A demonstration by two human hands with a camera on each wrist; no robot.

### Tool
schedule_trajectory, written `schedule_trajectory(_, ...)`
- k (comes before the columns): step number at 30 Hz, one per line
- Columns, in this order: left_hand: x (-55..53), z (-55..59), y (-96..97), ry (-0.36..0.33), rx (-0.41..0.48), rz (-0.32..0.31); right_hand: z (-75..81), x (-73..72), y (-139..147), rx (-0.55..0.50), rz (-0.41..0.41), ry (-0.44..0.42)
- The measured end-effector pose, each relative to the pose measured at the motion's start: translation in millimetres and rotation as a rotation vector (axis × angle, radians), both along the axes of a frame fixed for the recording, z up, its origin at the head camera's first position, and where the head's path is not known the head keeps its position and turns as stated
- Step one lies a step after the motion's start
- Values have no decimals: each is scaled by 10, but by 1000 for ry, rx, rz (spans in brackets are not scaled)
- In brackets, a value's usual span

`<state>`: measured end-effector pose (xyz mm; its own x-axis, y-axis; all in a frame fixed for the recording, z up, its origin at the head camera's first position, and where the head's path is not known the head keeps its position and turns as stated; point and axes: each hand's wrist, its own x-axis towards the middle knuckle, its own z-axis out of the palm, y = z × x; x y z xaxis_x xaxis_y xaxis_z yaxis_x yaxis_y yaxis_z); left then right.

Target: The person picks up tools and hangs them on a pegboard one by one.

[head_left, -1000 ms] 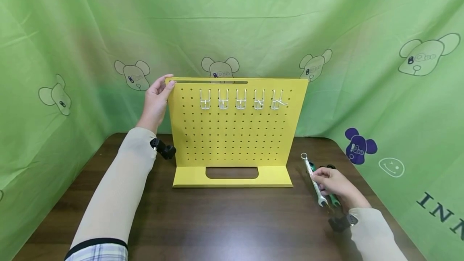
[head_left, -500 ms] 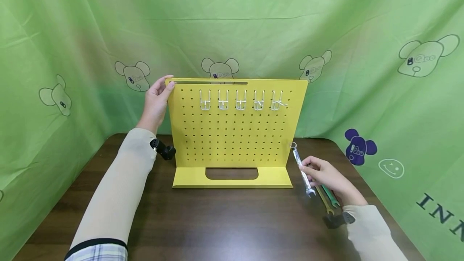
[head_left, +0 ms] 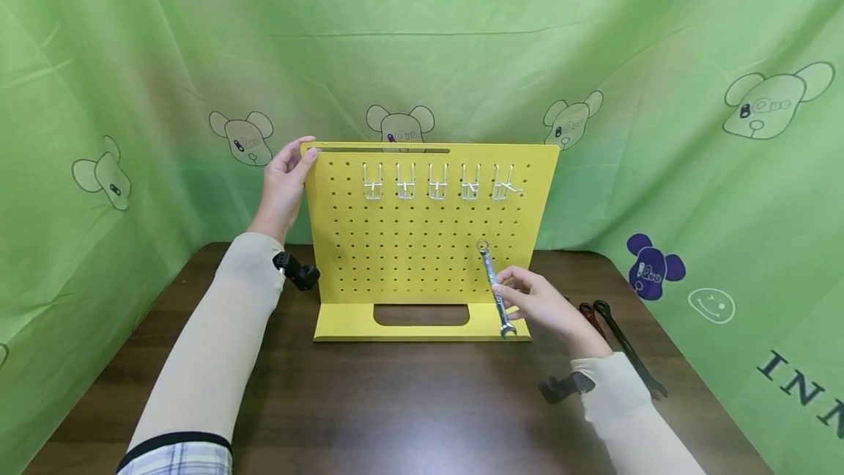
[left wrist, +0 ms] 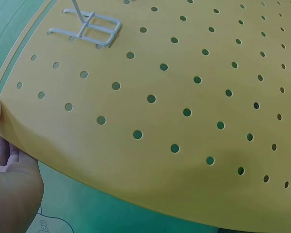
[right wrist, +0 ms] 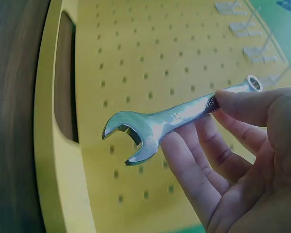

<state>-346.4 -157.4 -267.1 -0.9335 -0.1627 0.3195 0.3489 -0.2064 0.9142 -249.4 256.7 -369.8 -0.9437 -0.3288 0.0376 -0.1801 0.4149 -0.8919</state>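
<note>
A yellow pegboard (head_left: 409,255) stands upright on the table, with several white wire hooks (head_left: 438,182) in a row near its top. My left hand (head_left: 285,182) grips its upper left corner, thumb on the front and fingers behind, as the left wrist view also shows. In front of the board's lower right part, my right hand (head_left: 537,303) pinches a silver combination wrench (head_left: 493,288) between thumb and fingers. The wrench's ring end points up and its open end (right wrist: 136,136) down, tilted slightly. No tool hangs on the hooks.
On the dark wooden table (head_left: 409,409), a black wrench (head_left: 626,343) and a reddish-brown wrench (head_left: 590,317) lie at the right, partly behind my right forearm. A green printed curtain (head_left: 461,57) surrounds the table at the back and sides.
My right hand has carried the silver wrench leftward and up, from beside the other wrenches to the front of the pegboard. My left hand has stayed on the corner.
</note>
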Motion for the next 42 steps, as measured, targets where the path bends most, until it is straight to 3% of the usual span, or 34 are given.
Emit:
schedule_trajectory(10, 3, 6, -5, -8, 0, 0, 111, -101, -547, -70, 61, 22)
schedule_trajectory(23, 19, 20, -6, -17, -9, 5, 375, -212, -1196, -141, 127, 55)
schedule_trajectory(32, 14, 17, -13, -9, -8, 2, 565, -304, -1470, -180, 165, 73)
schedule_trajectory(42, 26, 12, -15, -6, -23, -4, 590, -424, -1581, -175, 162, 46)
